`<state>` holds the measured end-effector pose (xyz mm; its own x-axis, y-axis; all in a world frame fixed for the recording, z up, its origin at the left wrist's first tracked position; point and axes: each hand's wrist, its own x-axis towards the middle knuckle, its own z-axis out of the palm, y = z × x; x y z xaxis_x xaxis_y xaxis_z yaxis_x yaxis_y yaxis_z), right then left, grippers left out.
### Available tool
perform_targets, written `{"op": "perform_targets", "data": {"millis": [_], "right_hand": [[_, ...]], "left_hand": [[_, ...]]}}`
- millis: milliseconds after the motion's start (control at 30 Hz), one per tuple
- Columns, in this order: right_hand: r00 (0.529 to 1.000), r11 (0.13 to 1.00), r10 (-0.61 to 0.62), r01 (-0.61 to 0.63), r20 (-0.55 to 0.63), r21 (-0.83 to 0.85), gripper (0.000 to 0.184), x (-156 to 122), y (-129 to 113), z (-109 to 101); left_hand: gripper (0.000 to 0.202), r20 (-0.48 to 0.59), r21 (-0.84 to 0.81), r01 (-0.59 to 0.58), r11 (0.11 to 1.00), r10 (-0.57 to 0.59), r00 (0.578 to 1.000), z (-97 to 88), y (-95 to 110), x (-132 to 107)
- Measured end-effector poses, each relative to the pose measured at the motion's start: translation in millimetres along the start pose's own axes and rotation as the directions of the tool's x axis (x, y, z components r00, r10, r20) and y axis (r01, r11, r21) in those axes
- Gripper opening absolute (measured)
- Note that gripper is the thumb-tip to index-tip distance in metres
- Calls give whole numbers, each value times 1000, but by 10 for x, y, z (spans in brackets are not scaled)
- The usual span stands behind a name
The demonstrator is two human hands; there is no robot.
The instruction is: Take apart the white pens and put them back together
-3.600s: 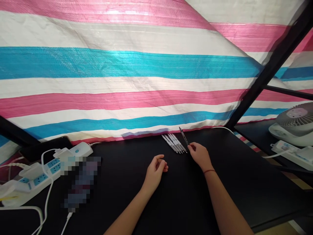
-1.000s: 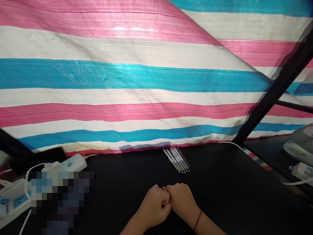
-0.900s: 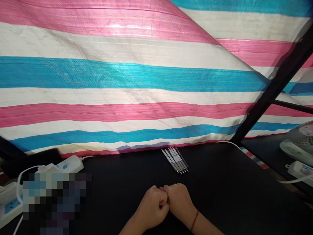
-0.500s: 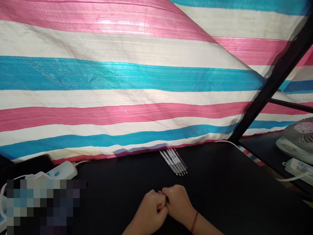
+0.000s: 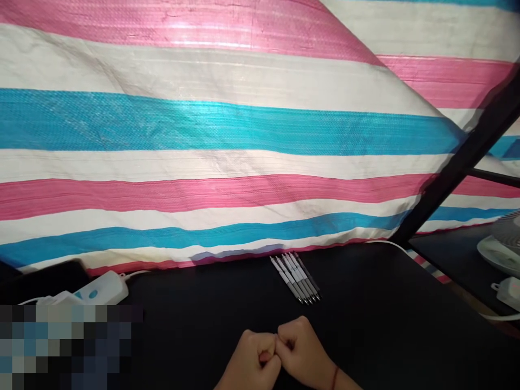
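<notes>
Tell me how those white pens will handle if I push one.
The slim white click pens look light and stiff, so one would probably slide easily. Their round barrels may roll on the smooth black tabletop. Lying side by side, a pushed pen could nudge its neighbours.

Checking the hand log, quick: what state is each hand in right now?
Left hand: closed in a fist, nothing visible in it.
Right hand: closed in a fist, nothing visible in it, pressed against the left.
</notes>
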<state>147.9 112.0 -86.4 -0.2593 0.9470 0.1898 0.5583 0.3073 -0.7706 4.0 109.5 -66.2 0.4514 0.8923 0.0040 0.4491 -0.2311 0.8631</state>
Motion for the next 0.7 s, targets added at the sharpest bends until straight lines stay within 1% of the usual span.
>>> {"op": "perform_targets", "data": {"millis": [133, 200, 233, 267, 300, 333, 400, 433, 467, 500, 567, 633, 700], "right_hand": [[999, 999, -41, 41, 3, 13, 36, -12, -15, -1], [998, 998, -57, 57, -11, 10, 36, -13, -13, -8], [998, 998, -59, 59, -15, 14, 37, -11, -10, -13], [998, 998, -54, 55, -16, 23, 38, -9, -5, -19], [999, 998, -47, 47, -15, 38, 39, -6, 1, -25], [999, 998, -37, 38, -12, 58, 40, -3, 9, -31], [1000, 995, -22, 23, -10, 94, 41, 0, 29, -43], [1000, 994, -18, 19, -13, 105, 41, 0, 41, -48], [1000, 994, -15, 17, -20, 109, 41, -1, 56, -52], [1000, 993, -10, 13, -29, 113, 40, -3, 71, -55], [999, 991, 8, -1, -52, 133, 38, -6, 100, -57], [998, 983, 23, -13, -55, 182, 36, -6, 115, -54], [999, 969, 31, -20, -41, 245, 34, -5, 107, -48]], "left_hand": [[30, -32, -52, 28, 998, -30, 999, -46, -24, 19], [30, -42, -165, 47, 985, -55, 998, -75, -70, 41], [30, -34, -268, 72, 961, -84, 996, -89, -98, 53], [31, 8, -389, 110, 915, -116, 993, -103, -127, 64], [31, 63, -519, 158, 840, -146, 987, -115, -154, 74], [32, 108, -640, 209, 740, -183, 977, -125, -178, 81], [38, 209, -785, 301, 542, -226, 952, -137, -222, 84], [40, 252, -818, 338, 466, -237, 938, -137, -243, 80], [42, 292, -831, 371, 414, -244, 925, -134, -264, 72], [41, 322, -833, 400, 383, -252, 913, -129, -286, 60], [41, 393, -809, 470, 353, -271, 879, -122, -320, 29], [39, 416, -795, 507, 334, -308, 856, -138, -316, -7], [33, 446, -776, 531, 341, -299, 844, -185, -255, -44]]}}
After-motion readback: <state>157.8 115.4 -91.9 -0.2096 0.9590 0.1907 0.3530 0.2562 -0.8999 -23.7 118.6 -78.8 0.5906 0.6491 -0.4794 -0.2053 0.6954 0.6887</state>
